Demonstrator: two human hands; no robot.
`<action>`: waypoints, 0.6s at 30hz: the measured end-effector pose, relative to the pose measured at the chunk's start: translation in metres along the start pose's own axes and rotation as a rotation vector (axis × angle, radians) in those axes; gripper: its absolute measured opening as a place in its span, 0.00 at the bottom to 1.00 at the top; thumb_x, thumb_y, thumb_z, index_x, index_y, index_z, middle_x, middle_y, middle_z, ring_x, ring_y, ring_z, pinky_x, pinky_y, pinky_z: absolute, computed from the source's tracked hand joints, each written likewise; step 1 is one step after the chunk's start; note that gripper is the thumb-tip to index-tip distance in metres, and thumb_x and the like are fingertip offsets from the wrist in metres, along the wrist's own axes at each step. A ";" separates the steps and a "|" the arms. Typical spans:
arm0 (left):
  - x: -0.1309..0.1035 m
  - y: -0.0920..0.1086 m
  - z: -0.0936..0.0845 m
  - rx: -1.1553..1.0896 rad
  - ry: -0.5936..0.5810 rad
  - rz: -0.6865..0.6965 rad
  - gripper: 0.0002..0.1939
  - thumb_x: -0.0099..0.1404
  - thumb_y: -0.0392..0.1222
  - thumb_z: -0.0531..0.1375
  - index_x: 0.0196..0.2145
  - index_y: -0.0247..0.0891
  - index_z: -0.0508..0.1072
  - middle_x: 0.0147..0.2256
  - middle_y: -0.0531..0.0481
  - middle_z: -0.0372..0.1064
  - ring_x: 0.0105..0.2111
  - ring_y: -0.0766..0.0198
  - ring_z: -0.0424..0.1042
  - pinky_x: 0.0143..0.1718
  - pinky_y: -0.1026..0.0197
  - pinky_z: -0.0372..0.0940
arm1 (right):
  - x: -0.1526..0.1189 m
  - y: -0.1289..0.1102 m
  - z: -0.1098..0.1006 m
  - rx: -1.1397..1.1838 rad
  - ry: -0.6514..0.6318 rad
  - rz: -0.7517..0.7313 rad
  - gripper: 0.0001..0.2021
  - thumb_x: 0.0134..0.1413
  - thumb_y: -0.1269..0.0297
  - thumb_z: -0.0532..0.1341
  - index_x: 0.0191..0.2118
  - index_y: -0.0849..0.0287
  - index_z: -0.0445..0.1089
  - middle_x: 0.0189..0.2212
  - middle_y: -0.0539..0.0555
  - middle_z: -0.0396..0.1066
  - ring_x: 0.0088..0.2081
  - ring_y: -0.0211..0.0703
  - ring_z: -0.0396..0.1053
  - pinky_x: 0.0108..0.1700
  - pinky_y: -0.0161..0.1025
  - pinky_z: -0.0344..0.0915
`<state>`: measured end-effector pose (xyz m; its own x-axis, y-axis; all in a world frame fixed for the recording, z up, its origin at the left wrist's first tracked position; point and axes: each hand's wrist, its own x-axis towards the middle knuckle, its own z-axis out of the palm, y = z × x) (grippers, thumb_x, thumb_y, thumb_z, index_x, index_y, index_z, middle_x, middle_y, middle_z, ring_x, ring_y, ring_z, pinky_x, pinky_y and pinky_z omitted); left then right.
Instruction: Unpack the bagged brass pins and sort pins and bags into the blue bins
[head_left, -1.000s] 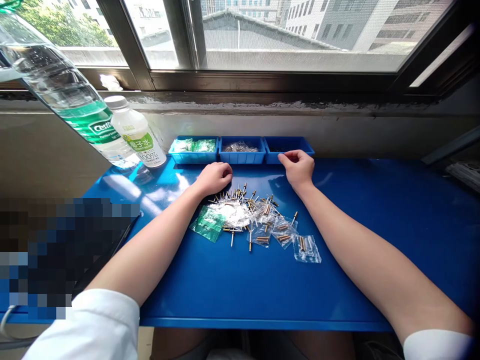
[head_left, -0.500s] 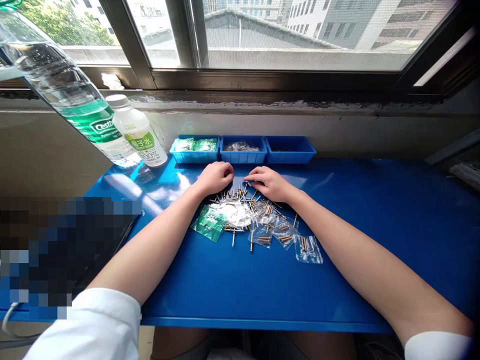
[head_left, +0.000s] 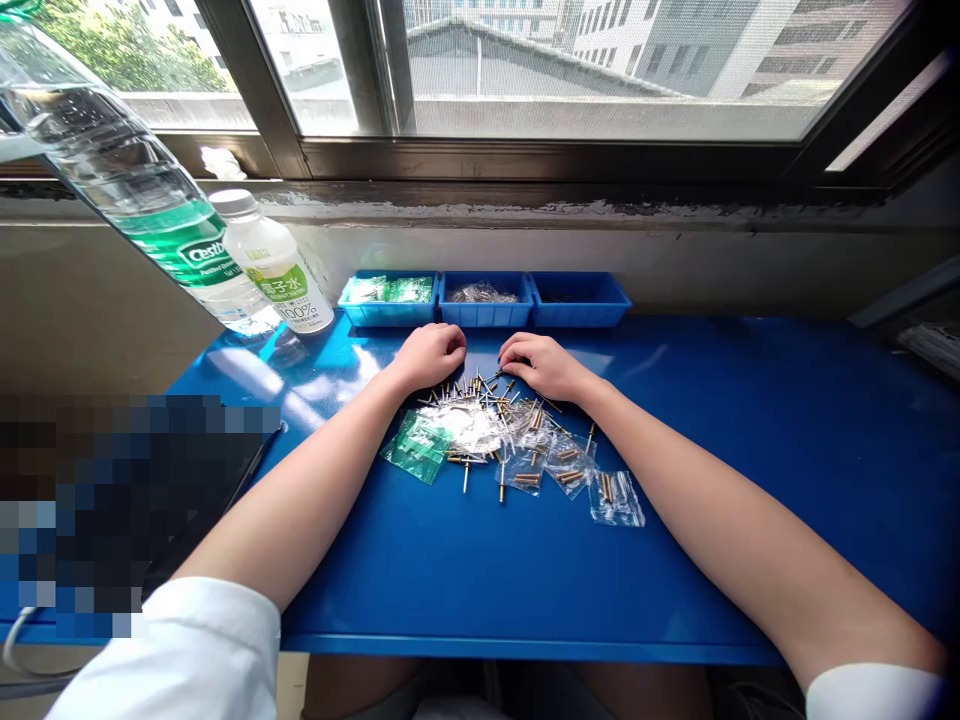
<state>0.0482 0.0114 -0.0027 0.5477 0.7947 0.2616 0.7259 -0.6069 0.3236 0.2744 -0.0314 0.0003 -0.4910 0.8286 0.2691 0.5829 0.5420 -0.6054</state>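
A pile of metal rivets [head_left: 501,408] and small clear bags [head_left: 570,466] lies mid-table, with a green-tinted bag [head_left: 418,446] at its left side. Just behind the pile's left part rests my left hand [head_left: 433,355], its fingers curled inward; whatever they may hold is hidden. My right hand [head_left: 546,366] is at the back right of the pile, thumb and fingertips pinched on a thin rivet [head_left: 495,376] that points left. A gap separates the two hands.
Three blue bins stand at the table's back: one with green packets [head_left: 394,290], one with clear bags [head_left: 481,293], and a dark-looking right one [head_left: 579,312]. A large water bottle [head_left: 180,235] and a white bottle [head_left: 281,265] stand back left. A blurred dark object [head_left: 150,500] lies left.
The fingers of my right hand have drawn together and shifted slightly right, closing on a rivet at the pile's back edge. My left hand has hardly moved.
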 end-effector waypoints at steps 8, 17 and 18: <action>0.001 0.000 0.000 0.007 -0.008 -0.010 0.11 0.60 0.43 0.53 0.32 0.38 0.73 0.32 0.48 0.73 0.34 0.58 0.69 0.34 0.58 0.62 | -0.002 0.000 -0.005 0.056 -0.034 -0.012 0.06 0.53 0.67 0.61 0.31 0.57 0.76 0.40 0.55 0.73 0.40 0.44 0.71 0.45 0.42 0.68; 0.001 0.000 0.000 0.000 -0.007 -0.007 0.10 0.60 0.42 0.53 0.32 0.38 0.73 0.32 0.48 0.73 0.34 0.58 0.69 0.34 0.58 0.61 | -0.001 0.003 -0.002 0.051 0.057 0.012 0.06 0.54 0.67 0.59 0.30 0.58 0.73 0.36 0.56 0.72 0.36 0.44 0.70 0.40 0.42 0.66; 0.001 0.000 0.000 0.000 -0.009 -0.008 0.10 0.60 0.42 0.53 0.32 0.38 0.73 0.32 0.48 0.73 0.34 0.58 0.69 0.33 0.59 0.61 | -0.002 0.004 -0.001 0.054 0.135 0.037 0.06 0.55 0.66 0.58 0.30 0.58 0.72 0.34 0.56 0.73 0.35 0.44 0.69 0.39 0.41 0.66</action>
<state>0.0482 0.0122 -0.0021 0.5454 0.7999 0.2503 0.7306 -0.6001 0.3258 0.2784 -0.0304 -0.0016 -0.3759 0.8612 0.3421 0.5616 0.5054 -0.6551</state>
